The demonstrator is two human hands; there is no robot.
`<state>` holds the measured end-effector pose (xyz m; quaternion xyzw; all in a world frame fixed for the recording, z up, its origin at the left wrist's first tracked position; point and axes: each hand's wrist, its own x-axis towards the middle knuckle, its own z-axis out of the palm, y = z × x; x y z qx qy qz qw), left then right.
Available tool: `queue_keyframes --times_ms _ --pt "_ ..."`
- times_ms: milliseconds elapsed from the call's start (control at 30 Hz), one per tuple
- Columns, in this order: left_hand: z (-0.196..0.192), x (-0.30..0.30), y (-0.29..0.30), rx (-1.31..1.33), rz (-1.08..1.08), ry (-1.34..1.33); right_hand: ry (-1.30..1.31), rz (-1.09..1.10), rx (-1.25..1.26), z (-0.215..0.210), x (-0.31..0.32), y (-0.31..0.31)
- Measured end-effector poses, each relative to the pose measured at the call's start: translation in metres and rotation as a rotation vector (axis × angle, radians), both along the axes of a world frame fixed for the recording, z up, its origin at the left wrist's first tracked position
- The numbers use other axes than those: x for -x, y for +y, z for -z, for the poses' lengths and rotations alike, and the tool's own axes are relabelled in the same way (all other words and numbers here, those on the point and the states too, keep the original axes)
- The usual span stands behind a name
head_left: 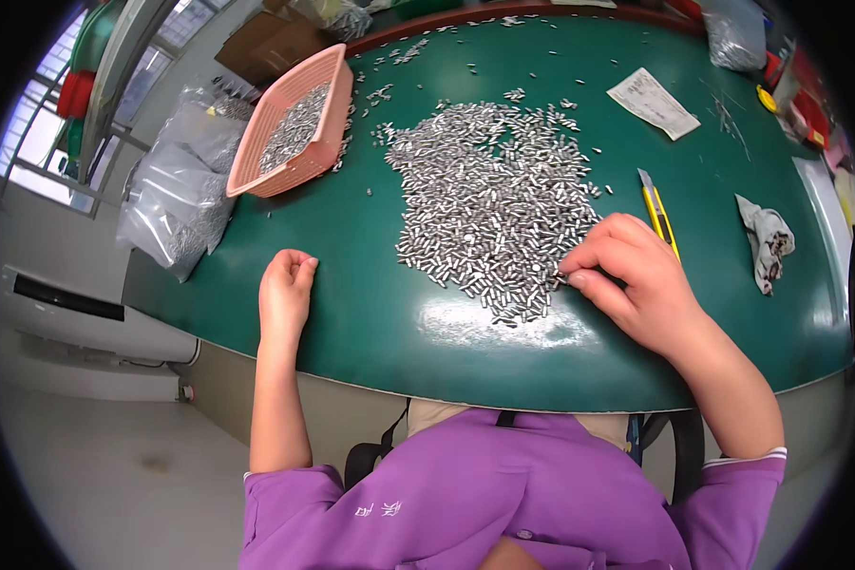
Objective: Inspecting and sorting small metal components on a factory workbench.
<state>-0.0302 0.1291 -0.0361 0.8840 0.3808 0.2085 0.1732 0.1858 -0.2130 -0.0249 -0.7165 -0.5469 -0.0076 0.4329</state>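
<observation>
A broad heap of small silvery metal pins (494, 195) is spread over the green tabletop (370, 332). My right hand (636, 275) is at the heap's right edge, thumb and forefinger close together by the pins. Whatever may be between those fingertips is too small to make out. On the left, apart from the heap, my left hand (287, 290) rests by the table's near edge with its fingers curled and the thumb pressed against them. Its inside is hidden from view.
A pink plastic basket (299, 171) with more pins stands at the far left, beside clear plastic bags (176, 204). To the right lie a yellow utility knife (657, 211), a paper slip (654, 103) and a stained cloth (768, 242). Stray pins dot the far side.
</observation>
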Motion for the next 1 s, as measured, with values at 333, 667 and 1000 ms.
queue_keyframes --times_ms 333,667,1000 --pt "-0.006 0.001 0.010 -0.013 -0.033 0.137 -0.033 0.023 -0.028 0.001 -0.007 -0.008" --pt "-0.041 -0.062 -0.063 0.377 0.445 -0.326 -0.080 0.113 0.056 0.006 -0.016 -0.009" --pt "-0.040 -0.087 -0.142 1.105 0.709 -0.126 -0.107 0.054 0.179 0.009 -0.011 -0.012"
